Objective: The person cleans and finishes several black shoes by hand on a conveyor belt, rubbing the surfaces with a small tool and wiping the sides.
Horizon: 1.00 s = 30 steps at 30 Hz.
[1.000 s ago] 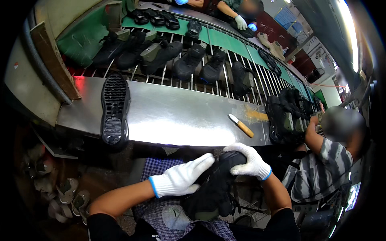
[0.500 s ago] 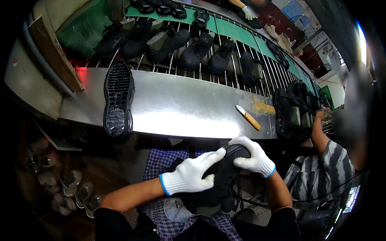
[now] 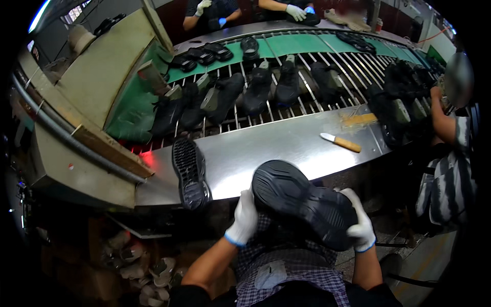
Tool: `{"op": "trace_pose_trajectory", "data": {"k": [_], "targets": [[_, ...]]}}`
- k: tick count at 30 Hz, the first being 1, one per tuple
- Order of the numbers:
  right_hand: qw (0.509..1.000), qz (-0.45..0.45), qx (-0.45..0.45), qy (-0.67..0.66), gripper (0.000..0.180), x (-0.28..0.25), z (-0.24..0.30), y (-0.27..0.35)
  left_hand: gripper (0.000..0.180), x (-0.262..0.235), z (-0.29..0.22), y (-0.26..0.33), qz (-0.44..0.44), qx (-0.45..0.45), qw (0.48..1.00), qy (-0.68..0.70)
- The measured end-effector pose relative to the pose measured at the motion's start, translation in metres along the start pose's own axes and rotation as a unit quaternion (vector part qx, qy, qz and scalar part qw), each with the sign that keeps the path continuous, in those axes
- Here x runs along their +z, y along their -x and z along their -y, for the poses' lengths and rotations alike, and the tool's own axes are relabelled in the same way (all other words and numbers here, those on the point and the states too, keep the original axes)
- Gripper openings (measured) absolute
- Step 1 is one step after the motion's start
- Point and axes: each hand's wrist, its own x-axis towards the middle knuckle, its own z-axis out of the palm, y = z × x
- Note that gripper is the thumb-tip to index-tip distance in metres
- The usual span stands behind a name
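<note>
A black shoe (image 3: 305, 200) is held up over my lap, with its patterned sole turned toward me. My right hand (image 3: 362, 220), in a white knit glove, grips its lower right end. At the wide left end, my gloved left hand (image 3: 244, 217) holds the edge, its fingertips partly hidden by the shoe. A separate black outsole (image 3: 189, 173) lies on the metal ledge (image 3: 240, 156) to the left, its ribbed hollow inside facing up. Toward the right of the ledge rests a short knife (image 3: 341, 143) with a wooden handle.
Behind the ledge runs a roller conveyor (image 3: 302, 105) carrying several black shoes (image 3: 258, 89). Further back, a green belt strip (image 3: 279, 50) bears more soles. Co-workers' gloved hands (image 3: 295, 13) work across the line. To the right, a person in a striped top (image 3: 450, 174) reaches toward shoes.
The shoe has been raised from my lap and turned so its sole shows. My left hand has moved to its left end, my right to its lower right end. The view has shifted.
</note>
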Motion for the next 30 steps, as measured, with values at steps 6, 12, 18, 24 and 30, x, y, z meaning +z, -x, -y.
{"op": "trace_pose_trajectory", "data": {"k": [6,12,18,24,30], "targets": [[0.871,0.01,0.279,0.404,0.107,-0.017,-0.07,0.043,0.045,0.038,0.018,-0.058,0.178,0.102,0.971,-0.123],[0.837,-0.062,-0.064,0.54,0.076,0.056,0.041,-0.061,0.04,0.072,0.052,-0.065,0.208,0.026,0.967,-0.146],[0.731,0.259,-0.067,0.628,0.03,0.052,0.039,0.038,0.036,0.045,0.063,-0.075,0.201,0.134,0.946,-0.214],[0.788,0.131,-0.177,0.575,0.023,0.035,-0.021,0.012,0.026,0.062,0.046,-0.063,0.158,0.221,0.913,-0.305],[0.83,0.214,-0.092,0.507,0.059,0.022,0.005,-0.025,0.065,0.068,-0.019,0.043,0.207,0.262,0.828,-0.451]]}}
